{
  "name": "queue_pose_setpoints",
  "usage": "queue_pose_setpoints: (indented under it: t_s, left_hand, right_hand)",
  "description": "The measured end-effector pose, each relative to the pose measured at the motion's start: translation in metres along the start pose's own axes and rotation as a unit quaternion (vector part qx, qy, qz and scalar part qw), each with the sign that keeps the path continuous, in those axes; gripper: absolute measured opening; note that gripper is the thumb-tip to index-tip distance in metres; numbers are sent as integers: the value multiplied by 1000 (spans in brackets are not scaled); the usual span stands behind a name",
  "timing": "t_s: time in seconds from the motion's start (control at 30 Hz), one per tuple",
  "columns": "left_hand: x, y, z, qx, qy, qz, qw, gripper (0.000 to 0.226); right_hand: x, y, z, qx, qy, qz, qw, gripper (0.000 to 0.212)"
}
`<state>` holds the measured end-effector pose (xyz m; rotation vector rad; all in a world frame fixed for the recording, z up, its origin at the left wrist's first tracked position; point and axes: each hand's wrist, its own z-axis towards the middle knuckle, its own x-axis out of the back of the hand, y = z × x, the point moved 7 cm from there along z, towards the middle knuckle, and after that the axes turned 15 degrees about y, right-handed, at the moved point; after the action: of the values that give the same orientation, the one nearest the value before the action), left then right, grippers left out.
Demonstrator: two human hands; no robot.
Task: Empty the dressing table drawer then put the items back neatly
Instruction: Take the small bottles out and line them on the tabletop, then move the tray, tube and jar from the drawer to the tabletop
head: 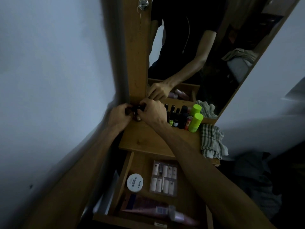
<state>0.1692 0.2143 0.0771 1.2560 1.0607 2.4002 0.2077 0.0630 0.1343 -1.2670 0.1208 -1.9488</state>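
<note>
The wooden drawer (127,172) is pulled out below the dressing table top (148,139). Inside it lie a white round nail polish jar (135,182), a clear box of false nails (164,178) and a pink tube (148,207). At the far left corner of the top, against the mirror frame, my left hand (119,115) and my right hand (152,111) are both closed around small dark bottles (137,109). What exactly each hand grips is partly hidden.
A row of dark nail polish bottles (177,120) and a lime green can (195,122) stand by the mirror (189,55). A checked cloth (212,141) lies at the top's right edge. A grey wall is on the left, dark clothes on the right.
</note>
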Motion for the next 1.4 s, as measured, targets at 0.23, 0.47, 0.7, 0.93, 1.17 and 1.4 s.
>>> queue_pose_setpoints:
  t_s: [0.23, 0.47, 0.7, 0.93, 1.17, 1.4]
  left_hand:
    - [14, 3, -14, 6, 22, 2, 1000, 26]
    - [32, 19, -42, 2, 43, 4, 999, 14]
    - [30, 47, -106, -13, 4, 10, 1000, 14]
    - [13, 75, -184, -15, -78, -14, 997, 10]
    - [-6, 85, -243, 2, -209, 24, 978, 17]
    - [-18, 74, -271, -7, -320, 82, 944, 18]
  right_hand:
    - [14, -2, -20, -13, 37, 25, 999, 14]
    - [33, 1, -49, -38, 71, 47, 996, 16]
    - [53, 12, -97, -58, 47, 52, 996, 11]
    - [79, 32, -161, -88, 16, 69, 994, 30]
    - [86, 60, -227, -94, -95, 92, 987, 26]
    - [81, 90, -278, -117, -213, 28, 970, 19]
